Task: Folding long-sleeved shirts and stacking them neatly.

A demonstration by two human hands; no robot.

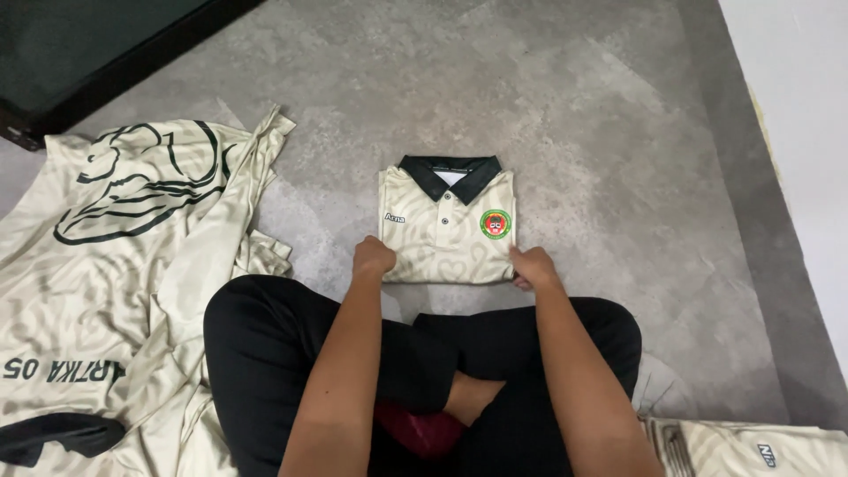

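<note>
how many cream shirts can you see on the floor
3: a folded shirt under both hands, a spread-out shirt at the left, and part of a third shirt at bottom right. More may lie hidden.

Item count: 1 folded cream polo shirt (447, 230); 1 unfolded cream jersey (115, 265); 1 further cream garment (751, 449), partly visible; 2 hands.

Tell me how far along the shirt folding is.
Done: one cream polo shirt lies folded into a neat rectangle, collar up. In hand: the left hand and right hand grip its near corners. Left: a heap of unfolded shirts on the floor, another garment bottom right.
</note>
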